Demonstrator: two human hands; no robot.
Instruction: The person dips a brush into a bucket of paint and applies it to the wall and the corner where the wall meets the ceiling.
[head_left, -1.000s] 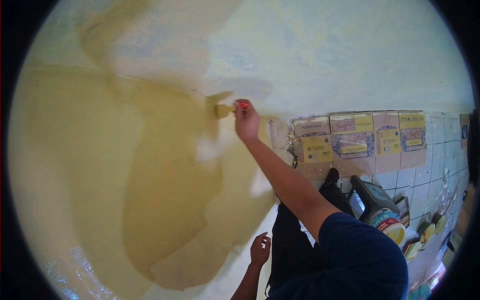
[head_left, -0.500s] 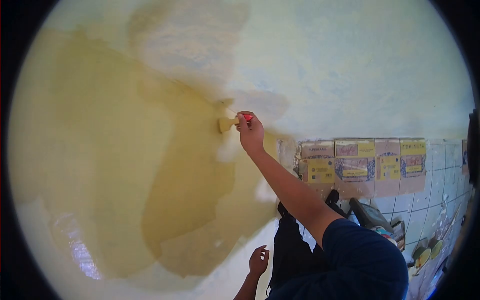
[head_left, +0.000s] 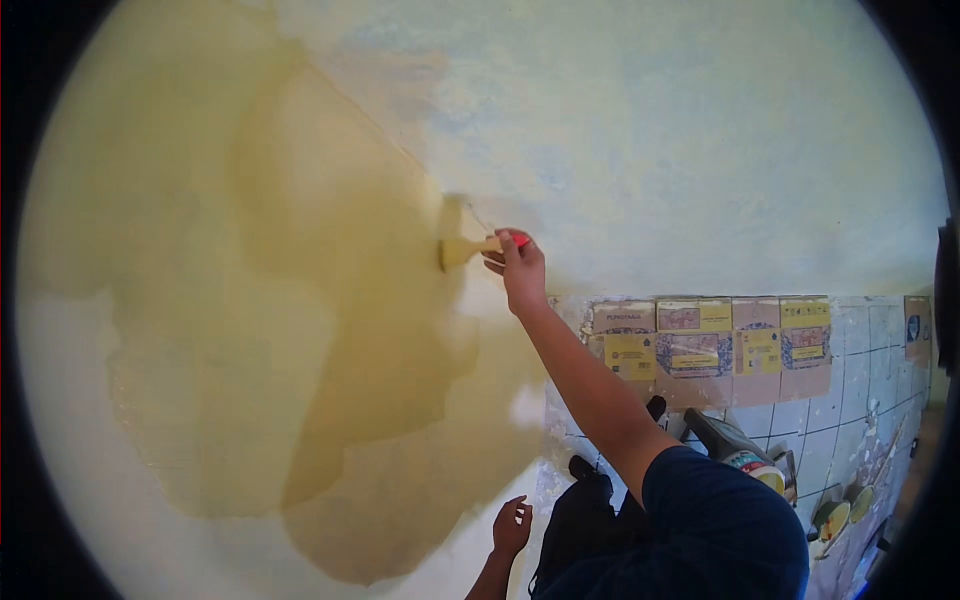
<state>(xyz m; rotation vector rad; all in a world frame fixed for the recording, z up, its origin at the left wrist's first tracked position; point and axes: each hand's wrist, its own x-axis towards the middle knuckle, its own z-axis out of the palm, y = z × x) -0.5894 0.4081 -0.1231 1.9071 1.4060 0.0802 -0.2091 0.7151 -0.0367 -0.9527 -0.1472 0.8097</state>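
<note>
My right hand (head_left: 524,270) grips a paintbrush (head_left: 460,253) by its handle, which shows a red part at the fingers. The brush head is coated yellow and its bristle edge touches the wall (head_left: 640,150), at the border between darker wet-looking yellow paint (head_left: 390,260) and the paler surface. A thin dark line, perhaps a crack, runs on the wall just above my fingers. Low in the view, my left hand (head_left: 512,527) hangs beside my leg, fingers loosely curled and apart, nothing seen in it.
Flattened cardboard (head_left: 693,352) covers part of the tiled floor (head_left: 785,420) along the wall's foot. Near my feet stand a dark grey object (head_left: 715,432) and a bucket with yellow paint (head_left: 769,479). Paint-smeared containers (head_left: 831,521) sit farther right.
The view has shifted. My right hand and the brush appear slightly farther right and lower, still at the wall. More of the paint bucket shows beside me. My left hand stays low.
</note>
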